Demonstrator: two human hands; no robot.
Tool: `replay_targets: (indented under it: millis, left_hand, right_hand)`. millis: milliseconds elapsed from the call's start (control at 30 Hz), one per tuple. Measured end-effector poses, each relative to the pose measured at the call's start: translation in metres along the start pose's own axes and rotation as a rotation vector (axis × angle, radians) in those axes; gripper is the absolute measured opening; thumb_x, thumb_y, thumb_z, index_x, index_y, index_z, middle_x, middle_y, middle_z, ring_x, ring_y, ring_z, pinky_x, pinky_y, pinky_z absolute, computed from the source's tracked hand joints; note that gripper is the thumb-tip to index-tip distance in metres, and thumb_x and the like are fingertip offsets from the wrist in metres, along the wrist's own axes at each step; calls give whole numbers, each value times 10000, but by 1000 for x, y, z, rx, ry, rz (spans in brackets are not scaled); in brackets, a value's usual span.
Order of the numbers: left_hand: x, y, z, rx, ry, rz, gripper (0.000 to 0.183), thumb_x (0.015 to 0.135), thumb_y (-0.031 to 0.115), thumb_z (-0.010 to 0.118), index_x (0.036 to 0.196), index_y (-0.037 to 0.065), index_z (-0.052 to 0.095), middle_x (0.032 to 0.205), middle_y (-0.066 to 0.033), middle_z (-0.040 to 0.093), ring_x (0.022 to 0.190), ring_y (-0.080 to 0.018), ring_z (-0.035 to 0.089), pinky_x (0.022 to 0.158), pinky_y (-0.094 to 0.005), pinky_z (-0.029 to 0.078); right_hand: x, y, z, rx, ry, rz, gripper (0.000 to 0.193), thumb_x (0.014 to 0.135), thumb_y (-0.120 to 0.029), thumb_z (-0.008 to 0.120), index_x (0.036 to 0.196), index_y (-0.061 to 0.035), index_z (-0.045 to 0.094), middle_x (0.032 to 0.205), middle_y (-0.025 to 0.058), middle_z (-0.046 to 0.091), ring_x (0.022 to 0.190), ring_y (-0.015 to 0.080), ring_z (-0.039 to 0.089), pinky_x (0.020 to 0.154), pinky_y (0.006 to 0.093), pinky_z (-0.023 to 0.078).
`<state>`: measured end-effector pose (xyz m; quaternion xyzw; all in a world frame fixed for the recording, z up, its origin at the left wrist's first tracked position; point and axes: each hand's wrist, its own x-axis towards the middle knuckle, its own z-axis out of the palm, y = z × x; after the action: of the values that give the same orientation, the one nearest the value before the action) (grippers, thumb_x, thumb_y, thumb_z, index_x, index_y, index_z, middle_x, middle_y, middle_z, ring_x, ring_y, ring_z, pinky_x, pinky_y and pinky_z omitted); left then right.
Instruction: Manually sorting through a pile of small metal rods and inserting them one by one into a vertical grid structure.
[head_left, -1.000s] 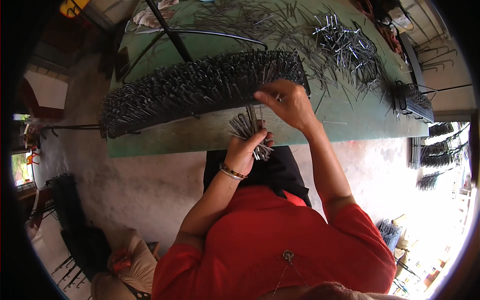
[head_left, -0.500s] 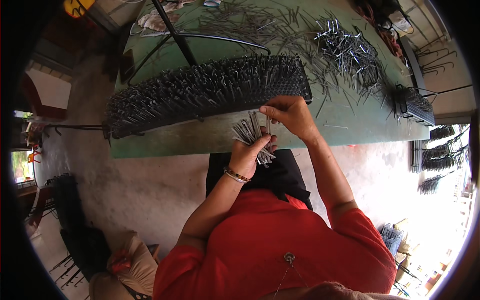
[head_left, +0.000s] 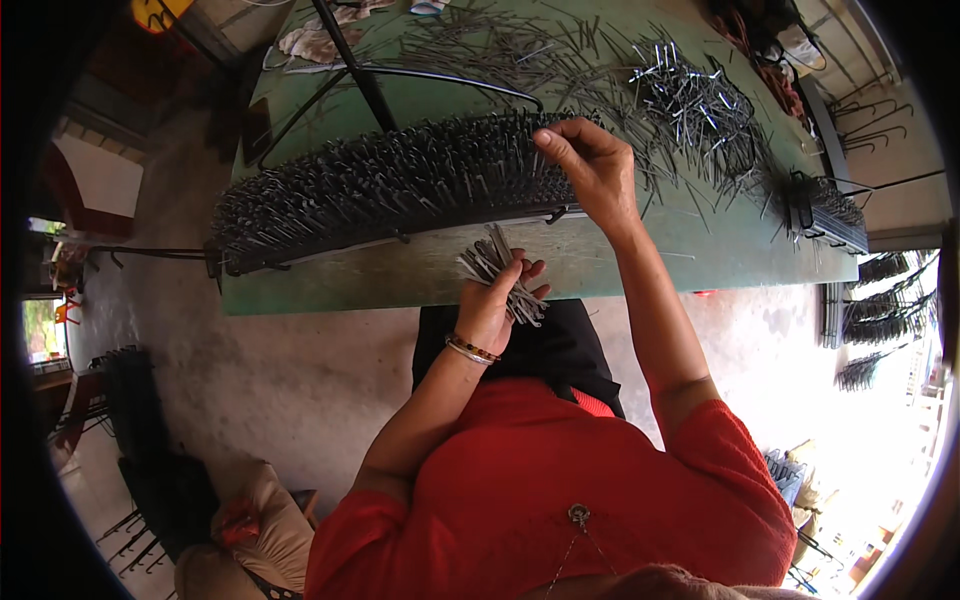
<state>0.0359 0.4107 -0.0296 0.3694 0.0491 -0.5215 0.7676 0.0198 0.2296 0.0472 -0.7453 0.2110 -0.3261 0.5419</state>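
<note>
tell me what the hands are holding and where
The left hand grips a bundle of metal pins around its middle. The right hand pinches at the pin-covered rack; a pin there cannot be told.

Green table [head_left: 620,255], dark grey bristly strip [head_left: 390,185], silvery metal pins [head_left: 495,265], red shirt [head_left: 560,500], gold bangles [head_left: 470,350]

Workshop, green workbench [head_left: 640,250], heaps of metal pins [head_left: 700,95], concrete floor [head_left: 250,370]

a red short-sleeved top covers the torso, over dark trousers or a skirt. thin bangles [head_left: 471,349], gold and silver in tone, ring the left wrist. a fine chain with a small round pendant [head_left: 577,516] hangs at the chest. both forearms are bare.
</note>
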Motion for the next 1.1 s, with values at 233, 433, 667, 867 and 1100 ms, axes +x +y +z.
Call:
replay_targets:
  millis: [233,433,667,867,1100]
  left_hand:
    - [-2,-2,-2,12,-11,-29,149,893,88,571,1035,42,572,959,-54,589,976,-240,611,790,-423,549]
    - [-2,-2,-5,11,-13,-38,153,889,86,571,1035,39,572,934,-62,584,935,-227,617,773,-407,553]
    - [-2,-3,-4,14,-18,-53,157,886,73,565,1037,31,570,913,-62,575,900,-217,619,758,-396,557]
    - [-2,-4,-4,16,2,-53,166,882,55,555,1045,23,565,913,-67,574,881,-213,621,747,-388,561]
    - [-1,-6,-4,2,4,-54,151,886,42,546,1035,20,554,986,-61,572,845,-197,614,699,-376,573]
  right_hand:
    - [15,25,13,-32,44,-131,168,822,-169,710,850,-8,670,756,-9,625,711,55,524,647,205,430]
    - [12,22,13,-140,14,-172,161,809,-165,717,855,-18,671,752,13,637,713,62,540,660,220,440]
    - [2,33,19,-211,18,-196,144,794,-144,724,853,-21,675,765,32,649,715,78,566,654,235,456]
    - [0,33,19,-343,-1,-413,123,768,-93,723,855,-17,683,808,76,654,723,175,626,638,277,495]
    - [-2,25,19,-352,16,-337,121,758,-84,726,849,-14,685,795,80,655,695,187,635,615,280,498]
